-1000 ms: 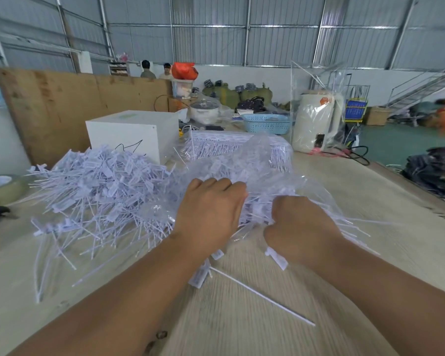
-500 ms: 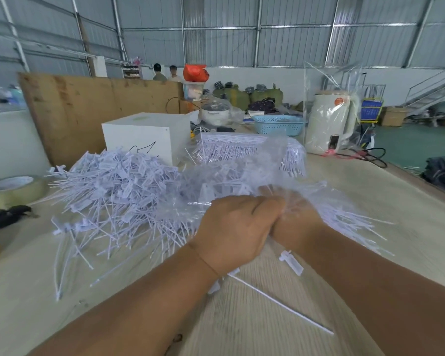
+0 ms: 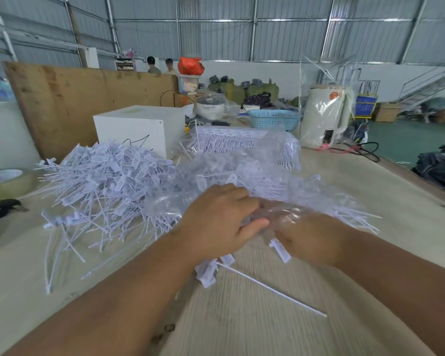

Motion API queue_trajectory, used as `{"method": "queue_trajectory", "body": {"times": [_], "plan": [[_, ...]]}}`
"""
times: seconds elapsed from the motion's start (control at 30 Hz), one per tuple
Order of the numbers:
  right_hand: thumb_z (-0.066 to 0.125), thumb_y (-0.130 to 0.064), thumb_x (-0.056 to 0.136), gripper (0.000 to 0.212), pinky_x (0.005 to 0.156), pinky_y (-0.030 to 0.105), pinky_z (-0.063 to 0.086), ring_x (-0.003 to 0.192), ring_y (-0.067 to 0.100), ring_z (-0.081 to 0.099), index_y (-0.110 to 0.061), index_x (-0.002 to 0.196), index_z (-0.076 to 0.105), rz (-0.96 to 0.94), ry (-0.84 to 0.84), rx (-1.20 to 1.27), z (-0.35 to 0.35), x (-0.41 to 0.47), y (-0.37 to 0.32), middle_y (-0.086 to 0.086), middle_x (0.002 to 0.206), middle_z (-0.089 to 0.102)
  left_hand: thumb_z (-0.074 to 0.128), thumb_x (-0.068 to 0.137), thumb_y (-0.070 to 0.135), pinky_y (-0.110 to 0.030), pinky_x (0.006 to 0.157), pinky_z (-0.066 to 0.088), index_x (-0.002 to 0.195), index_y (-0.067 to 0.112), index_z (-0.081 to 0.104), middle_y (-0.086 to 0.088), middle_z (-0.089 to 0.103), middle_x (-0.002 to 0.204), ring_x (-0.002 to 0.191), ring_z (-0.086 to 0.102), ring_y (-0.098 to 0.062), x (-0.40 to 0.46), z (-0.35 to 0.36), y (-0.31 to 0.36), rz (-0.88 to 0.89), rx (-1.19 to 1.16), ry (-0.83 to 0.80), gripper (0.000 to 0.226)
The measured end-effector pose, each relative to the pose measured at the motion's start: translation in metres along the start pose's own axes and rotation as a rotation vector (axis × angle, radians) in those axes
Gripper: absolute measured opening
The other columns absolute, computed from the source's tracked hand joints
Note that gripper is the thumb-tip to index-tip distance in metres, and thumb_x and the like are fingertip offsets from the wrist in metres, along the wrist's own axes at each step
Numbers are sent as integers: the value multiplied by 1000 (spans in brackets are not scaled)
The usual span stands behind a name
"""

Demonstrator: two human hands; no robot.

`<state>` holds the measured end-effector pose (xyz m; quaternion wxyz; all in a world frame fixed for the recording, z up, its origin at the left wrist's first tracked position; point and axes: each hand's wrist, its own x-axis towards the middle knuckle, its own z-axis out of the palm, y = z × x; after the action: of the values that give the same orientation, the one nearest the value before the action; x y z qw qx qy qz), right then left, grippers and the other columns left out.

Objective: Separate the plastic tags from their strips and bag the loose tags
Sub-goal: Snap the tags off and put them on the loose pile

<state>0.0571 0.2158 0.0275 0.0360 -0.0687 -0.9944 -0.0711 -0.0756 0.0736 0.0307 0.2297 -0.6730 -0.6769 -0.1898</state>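
Observation:
A big heap of loose white plastic tags (image 3: 106, 186) lies on the table at the left. In front of me a clear plastic bag (image 3: 244, 176) holds more white tags. My left hand (image 3: 219, 222) grips the bag's near edge, thumb pressed toward my right hand. My right hand (image 3: 311, 237) is partly under the clear film, fingers hidden by it, holding the bag. A stack of tags still joined in strips (image 3: 231, 140) sits behind the bag. A few loose tags (image 3: 208, 272) and a long bare strip (image 3: 272, 290) lie by my wrists.
A white box (image 3: 139, 127) stands behind the heap, with a wooden board (image 3: 88, 98) beyond it. A tape roll (image 3: 5, 181) and a black tool (image 3: 0, 208) lie far left. A blue basket (image 3: 272, 119) and a wrapped white appliance (image 3: 324, 116) stand behind. Two people stand far back.
My hands first came together at the bag's edge. Now the right hand has slid out to the right under the film, and the left has opened slightly.

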Motion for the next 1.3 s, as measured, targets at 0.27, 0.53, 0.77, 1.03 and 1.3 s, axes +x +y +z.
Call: {"method": "queue_trajectory", "body": {"times": [0.27, 0.53, 0.77, 1.03, 1.3], "plan": [[47, -7, 88, 35, 88, 34, 45, 107, 21, 52, -14, 118, 62, -145, 246, -30, -8, -29, -2, 1, 114, 58, 44, 97, 45, -34, 80, 40, 89, 15, 69, 1, 60, 84, 85, 55, -20, -6, -1, -17, -109, 19, -43, 39], [48, -82, 65, 74, 81, 33, 45, 95, 8, 45, -21, 104, 62, 21, 11, 271, 13, -4, -49, -9, 105, 50, 56, 94, 35, -31, 71, 39, 71, 20, 51, 6, 51, 71, 72, 50, -16, -9, 1, -22, -150, -88, -111, 28], [63, -57, 81, 48, 73, 27, 37, 93, 8, 48, -25, 117, 56, -14, 161, 339, 23, 11, -48, -16, 100, 43, 57, 93, 37, -29, 68, 43, 70, 28, 55, 9, 53, 70, 71, 52, -10, -12, -1, -30, -249, -225, -137, 25], [47, -26, 92, 31, 85, 33, 49, 108, 17, 49, -24, 119, 62, -133, 175, 213, 22, 25, -51, -1, 112, 55, 54, 95, 28, -28, 64, 41, 61, 35, 40, 12, 47, 62, 64, 48, -5, -11, -2, -31, -260, -243, -123, 38], [57, -18, 81, 12, 67, 35, 50, 81, 23, 57, -12, 86, 66, -181, -58, 28, -7, 45, -56, 5, 88, 60, 53, 97, 26, -43, 70, 48, 79, 5, 64, -5, 63, 73, 73, 59, -21, -15, -3, -41, -314, -326, -108, 30]]}}
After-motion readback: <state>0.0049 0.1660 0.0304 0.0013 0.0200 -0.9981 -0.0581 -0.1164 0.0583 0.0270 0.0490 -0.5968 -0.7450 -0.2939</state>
